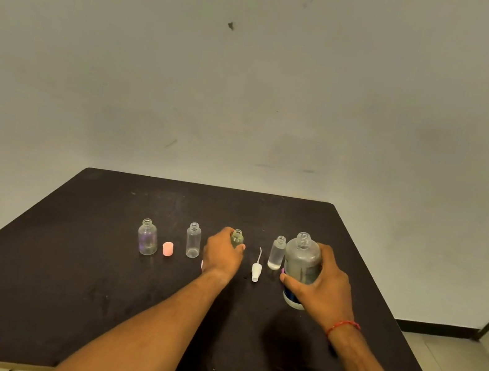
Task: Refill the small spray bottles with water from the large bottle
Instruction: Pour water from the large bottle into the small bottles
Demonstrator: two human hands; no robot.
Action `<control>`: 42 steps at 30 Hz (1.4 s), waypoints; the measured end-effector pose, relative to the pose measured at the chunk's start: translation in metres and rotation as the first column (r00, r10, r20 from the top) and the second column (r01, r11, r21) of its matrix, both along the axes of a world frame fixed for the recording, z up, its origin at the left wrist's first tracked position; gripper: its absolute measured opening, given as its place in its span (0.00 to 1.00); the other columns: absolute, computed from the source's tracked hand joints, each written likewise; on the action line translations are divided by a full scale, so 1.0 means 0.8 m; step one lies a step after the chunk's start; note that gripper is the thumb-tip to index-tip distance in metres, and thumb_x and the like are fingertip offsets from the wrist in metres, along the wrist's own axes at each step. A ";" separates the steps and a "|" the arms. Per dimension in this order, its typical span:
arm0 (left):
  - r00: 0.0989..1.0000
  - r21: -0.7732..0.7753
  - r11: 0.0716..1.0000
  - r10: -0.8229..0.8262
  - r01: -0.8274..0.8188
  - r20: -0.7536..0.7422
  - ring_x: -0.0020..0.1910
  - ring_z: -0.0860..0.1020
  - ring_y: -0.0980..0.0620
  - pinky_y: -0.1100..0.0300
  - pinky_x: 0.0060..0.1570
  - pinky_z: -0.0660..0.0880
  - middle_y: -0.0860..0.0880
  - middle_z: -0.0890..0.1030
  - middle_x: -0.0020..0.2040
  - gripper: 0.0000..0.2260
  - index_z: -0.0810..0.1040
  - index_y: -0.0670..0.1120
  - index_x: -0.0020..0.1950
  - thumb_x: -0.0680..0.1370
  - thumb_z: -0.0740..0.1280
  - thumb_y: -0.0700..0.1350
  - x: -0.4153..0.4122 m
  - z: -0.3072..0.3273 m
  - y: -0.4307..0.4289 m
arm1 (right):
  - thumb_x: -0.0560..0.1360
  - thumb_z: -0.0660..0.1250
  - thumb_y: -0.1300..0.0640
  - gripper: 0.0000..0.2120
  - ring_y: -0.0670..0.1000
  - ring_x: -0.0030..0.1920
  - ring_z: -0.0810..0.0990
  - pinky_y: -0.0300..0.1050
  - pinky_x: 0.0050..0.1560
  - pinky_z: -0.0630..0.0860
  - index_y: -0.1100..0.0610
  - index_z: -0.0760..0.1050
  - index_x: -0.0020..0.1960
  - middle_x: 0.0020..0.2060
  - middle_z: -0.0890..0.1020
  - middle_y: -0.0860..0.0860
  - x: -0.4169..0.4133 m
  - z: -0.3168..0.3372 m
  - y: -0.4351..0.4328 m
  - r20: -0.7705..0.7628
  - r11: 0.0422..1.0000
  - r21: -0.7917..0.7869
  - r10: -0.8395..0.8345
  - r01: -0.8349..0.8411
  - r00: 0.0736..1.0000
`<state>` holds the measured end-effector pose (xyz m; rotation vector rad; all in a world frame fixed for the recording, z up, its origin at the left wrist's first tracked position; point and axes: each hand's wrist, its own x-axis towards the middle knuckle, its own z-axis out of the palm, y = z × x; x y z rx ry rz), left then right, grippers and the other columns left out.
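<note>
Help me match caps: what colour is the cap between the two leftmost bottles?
The cap is pink; the head view shows it best.

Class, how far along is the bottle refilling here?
Done: the white spray pump is off, lying on the table. In hand: left hand holds one small bottle, right hand holds the large bottle upright. Left: pouring; the two leftmost bottles look empty.

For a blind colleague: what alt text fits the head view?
A person's left hand grips a small uncapped bottle and the right hand holds the large uncapped bottle at a dark table. Three more open small bottles, a pink cap and a white spray head sit alongside.
</note>
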<state>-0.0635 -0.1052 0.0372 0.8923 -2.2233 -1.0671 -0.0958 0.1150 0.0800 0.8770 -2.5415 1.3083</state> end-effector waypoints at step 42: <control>0.901 -0.226 0.908 -0.396 0.354 -0.180 0.57 0.76 0.57 0.62 0.60 0.75 0.57 0.79 0.55 0.17 0.78 0.53 0.65 0.77 0.73 0.52 0.125 0.078 0.035 | 0.69 0.69 0.36 0.39 0.51 0.64 0.68 0.54 0.62 0.68 0.38 0.56 0.74 0.61 0.72 0.49 0.028 0.104 -0.011 -0.414 0.779 0.607 0.141 0.158 0.899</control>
